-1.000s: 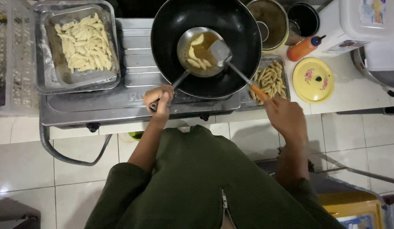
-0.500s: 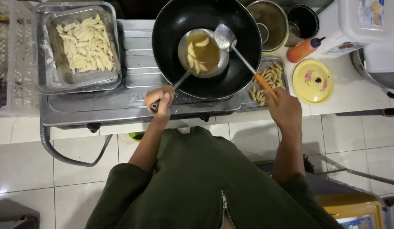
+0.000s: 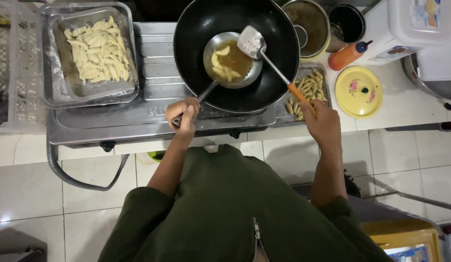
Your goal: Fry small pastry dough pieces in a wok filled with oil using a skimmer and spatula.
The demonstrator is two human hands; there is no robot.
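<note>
A black wok (image 3: 196,29) sits on a steel stove (image 3: 152,92). My left hand (image 3: 183,114) grips the handle of a metal ladle (image 3: 231,62) that rests in the wok, filled with oil and pale dough pieces. My right hand (image 3: 321,119) holds the orange handle of a slotted spatula (image 3: 251,40), its blade raised over the ladle's right rim. A foil-lined tray of raw pale dough pieces (image 3: 97,48) lies left of the wok. A small tray of fried pieces (image 3: 305,90) lies right of the wok, just above my right hand.
A yellow lid (image 3: 359,92), an orange squeeze bottle (image 3: 346,56), a steel pot (image 3: 312,22), a dark cup (image 3: 348,22) and a white container (image 3: 410,26) stand at the right. A white crate (image 3: 16,68) is at the left. White tiled floor lies below the stove.
The spatula has lifted out of the ladle and shifted up and right, to the ladle's rim. My left hand and the ladle stay in place.
</note>
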